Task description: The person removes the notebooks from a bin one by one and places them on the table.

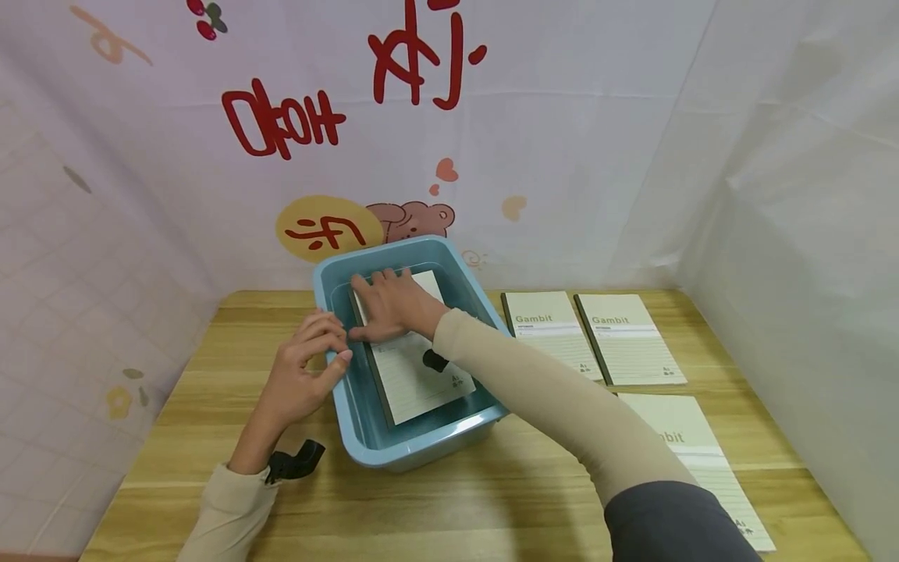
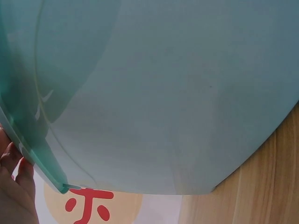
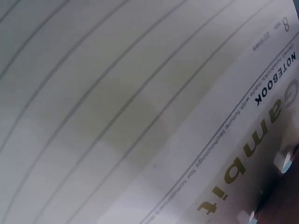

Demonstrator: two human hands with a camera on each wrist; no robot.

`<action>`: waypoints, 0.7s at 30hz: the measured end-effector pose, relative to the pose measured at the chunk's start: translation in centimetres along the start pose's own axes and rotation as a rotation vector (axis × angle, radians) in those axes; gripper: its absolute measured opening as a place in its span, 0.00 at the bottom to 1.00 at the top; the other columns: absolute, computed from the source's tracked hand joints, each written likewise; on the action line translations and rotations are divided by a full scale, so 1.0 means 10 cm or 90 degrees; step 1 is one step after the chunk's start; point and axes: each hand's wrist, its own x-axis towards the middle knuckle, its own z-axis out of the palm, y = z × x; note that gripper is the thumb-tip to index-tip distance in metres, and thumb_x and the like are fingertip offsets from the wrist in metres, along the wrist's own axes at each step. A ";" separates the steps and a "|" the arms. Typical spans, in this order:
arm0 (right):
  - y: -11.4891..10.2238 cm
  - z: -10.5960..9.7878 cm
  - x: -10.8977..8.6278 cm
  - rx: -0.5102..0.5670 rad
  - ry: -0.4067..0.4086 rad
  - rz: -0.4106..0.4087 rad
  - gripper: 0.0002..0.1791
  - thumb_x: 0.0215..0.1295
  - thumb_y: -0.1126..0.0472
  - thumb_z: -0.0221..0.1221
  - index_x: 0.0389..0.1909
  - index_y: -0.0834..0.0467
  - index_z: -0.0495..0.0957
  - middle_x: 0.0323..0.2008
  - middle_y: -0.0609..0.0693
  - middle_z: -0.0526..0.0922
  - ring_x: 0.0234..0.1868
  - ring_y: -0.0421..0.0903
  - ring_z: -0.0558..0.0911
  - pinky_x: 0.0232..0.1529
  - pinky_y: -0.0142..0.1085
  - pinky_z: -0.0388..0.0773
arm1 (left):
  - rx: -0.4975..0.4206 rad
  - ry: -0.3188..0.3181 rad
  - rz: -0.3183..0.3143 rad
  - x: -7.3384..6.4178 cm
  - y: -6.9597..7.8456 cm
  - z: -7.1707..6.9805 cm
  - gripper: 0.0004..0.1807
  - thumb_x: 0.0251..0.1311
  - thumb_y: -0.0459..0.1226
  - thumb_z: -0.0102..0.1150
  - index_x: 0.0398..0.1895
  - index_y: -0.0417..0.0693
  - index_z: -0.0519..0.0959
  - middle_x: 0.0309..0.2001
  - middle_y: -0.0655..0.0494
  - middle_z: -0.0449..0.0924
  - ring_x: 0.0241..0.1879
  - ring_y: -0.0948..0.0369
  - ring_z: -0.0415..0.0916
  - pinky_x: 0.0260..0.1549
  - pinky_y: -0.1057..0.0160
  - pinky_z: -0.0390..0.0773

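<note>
A light blue plastic bin (image 1: 421,447) stands on the wooden table, and its outer wall (image 2: 154,102) fills most of the left wrist view. Inside it lies a cream Gambit notebook (image 1: 416,384) with a dark spine along its left side. My right hand (image 1: 393,304) rests on the upper part of this notebook with its fingers spread. Close up in the right wrist view are the notebook's ruled cover (image 3: 117,116) and dark fingertips at the lower right corner. My left hand (image 1: 302,375) holds the bin's left rim, its fingers and thumb bent at the edge.
To the right of the bin, two more Gambit notebooks (image 1: 551,343) (image 1: 635,351) lie side by side. Nearer the front is another notebook (image 1: 716,476), partly covered by the right arm. A printed white cloth (image 1: 562,156) hangs behind the table (image 1: 414,515) and along both sides.
</note>
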 end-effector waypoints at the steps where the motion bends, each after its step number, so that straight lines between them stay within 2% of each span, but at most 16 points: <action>1: 0.02 -0.04 -0.01 -0.001 0.009 0.000 0.43 0.62 0.24 0.51 0.67 0.50 0.59 0.57 0.54 0.78 0.55 0.52 0.77 0.60 0.55 0.72 | 0.000 0.000 -0.001 0.00 0.00 0.00 0.12 0.55 0.21 0.61 0.25 0.47 0.81 0.37 0.49 0.78 0.57 0.59 0.71 0.79 0.53 0.54; 4: 0.06 -0.16 -0.03 0.008 0.028 0.003 0.43 0.62 0.25 0.52 0.67 0.50 0.59 0.59 0.54 0.77 0.57 0.53 0.76 0.61 0.56 0.71 | -0.002 -0.003 -0.002 0.01 -0.01 0.01 0.11 0.56 0.21 0.61 0.25 0.45 0.81 0.37 0.49 0.78 0.57 0.56 0.71 0.79 0.52 0.54; 9: 0.10 -0.35 -0.09 0.032 0.064 0.020 0.45 0.61 0.26 0.51 0.71 0.48 0.57 0.64 0.53 0.76 0.64 0.53 0.75 0.66 0.58 0.69 | -0.006 0.000 -0.003 0.00 -0.02 0.00 0.11 0.55 0.21 0.60 0.25 0.46 0.80 0.38 0.49 0.78 0.56 0.56 0.70 0.79 0.53 0.53; 15: 0.11 -0.50 -0.18 0.040 0.091 0.029 0.45 0.60 0.27 0.51 0.72 0.48 0.56 0.62 0.52 0.76 0.63 0.53 0.75 0.69 0.60 0.66 | -0.003 0.007 0.005 0.00 -0.01 0.00 0.11 0.54 0.22 0.61 0.25 0.46 0.81 0.37 0.50 0.78 0.55 0.59 0.70 0.79 0.55 0.54; 18: 0.11 -0.60 -0.23 0.043 0.113 0.030 0.44 0.60 0.28 0.52 0.71 0.48 0.57 0.60 0.51 0.76 0.60 0.52 0.75 0.67 0.57 0.67 | 0.000 0.007 0.007 0.01 -0.01 0.01 0.11 0.54 0.22 0.61 0.24 0.47 0.80 0.36 0.52 0.78 0.54 0.58 0.70 0.79 0.55 0.54; 21: 0.12 -0.72 -0.28 0.047 0.139 0.030 0.41 0.60 0.29 0.51 0.68 0.48 0.59 0.56 0.49 0.77 0.57 0.49 0.75 0.60 0.52 0.69 | -0.001 0.004 0.001 0.01 -0.02 0.01 0.11 0.55 0.22 0.61 0.24 0.47 0.80 0.36 0.51 0.78 0.53 0.56 0.70 0.79 0.54 0.54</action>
